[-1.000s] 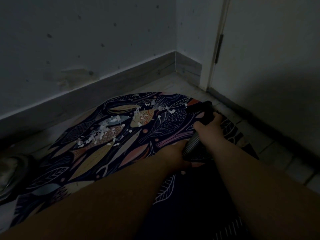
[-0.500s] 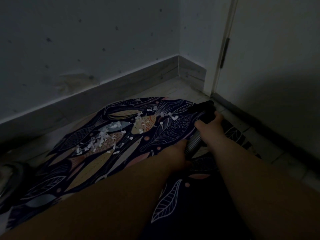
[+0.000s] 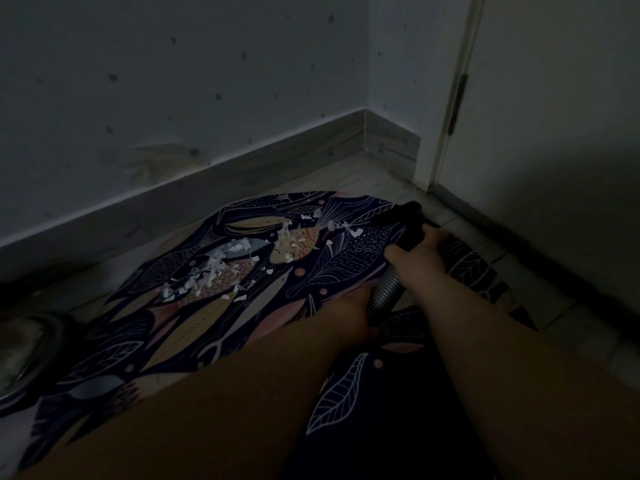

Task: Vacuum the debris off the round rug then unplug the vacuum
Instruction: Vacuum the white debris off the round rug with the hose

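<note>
A dark round rug (image 3: 194,320) printed with fish and leaves lies on the floor in a corner, near a door (image 3: 554,116). White scraps of debris (image 3: 214,268) are scattered across its far half. The right hand (image 3: 419,261) grips the vacuum's black nozzle (image 3: 403,216) at the rug's far right edge. The left hand (image 3: 349,306) lies against the ribbed grey hose (image 3: 386,294), its fingers hidden, so its grip cannot be told.

Door (image 3: 554,116) rt, baseboard (image 3: 242,174) behind.
</note>
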Demonstrator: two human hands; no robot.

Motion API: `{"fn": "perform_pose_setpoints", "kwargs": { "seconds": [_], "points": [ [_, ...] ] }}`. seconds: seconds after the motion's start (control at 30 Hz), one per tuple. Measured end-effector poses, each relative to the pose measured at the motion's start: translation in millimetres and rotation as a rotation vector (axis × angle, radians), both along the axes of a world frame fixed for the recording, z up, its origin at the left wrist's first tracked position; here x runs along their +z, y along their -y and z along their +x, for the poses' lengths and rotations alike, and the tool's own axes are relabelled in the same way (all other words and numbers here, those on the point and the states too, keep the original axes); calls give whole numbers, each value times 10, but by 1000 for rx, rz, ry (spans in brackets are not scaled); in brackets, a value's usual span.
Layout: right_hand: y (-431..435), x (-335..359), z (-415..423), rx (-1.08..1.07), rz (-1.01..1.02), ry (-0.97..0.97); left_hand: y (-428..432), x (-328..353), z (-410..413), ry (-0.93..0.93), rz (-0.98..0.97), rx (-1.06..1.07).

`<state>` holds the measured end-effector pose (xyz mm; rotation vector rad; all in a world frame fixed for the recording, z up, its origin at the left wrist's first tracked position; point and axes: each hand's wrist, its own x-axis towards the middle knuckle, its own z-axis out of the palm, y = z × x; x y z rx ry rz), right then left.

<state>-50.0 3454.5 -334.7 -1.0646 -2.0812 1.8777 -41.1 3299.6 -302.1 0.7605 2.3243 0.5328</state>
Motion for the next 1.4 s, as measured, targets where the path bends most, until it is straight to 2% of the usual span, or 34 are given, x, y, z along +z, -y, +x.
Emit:
{"fn": "perform_pose_setpoints", "kwargs": {
  "seconds": [0.43,1.0,1.4],
  "points": [
    [245,76,304,77,13,44,235,-13,312,42,-39,36],
    [646,154,295,197,-51,42,607,98,437,-40,-58,84],
    [441,87,280,115,-3,36,378,-24,333,-18,-60,41]
  ]
}}
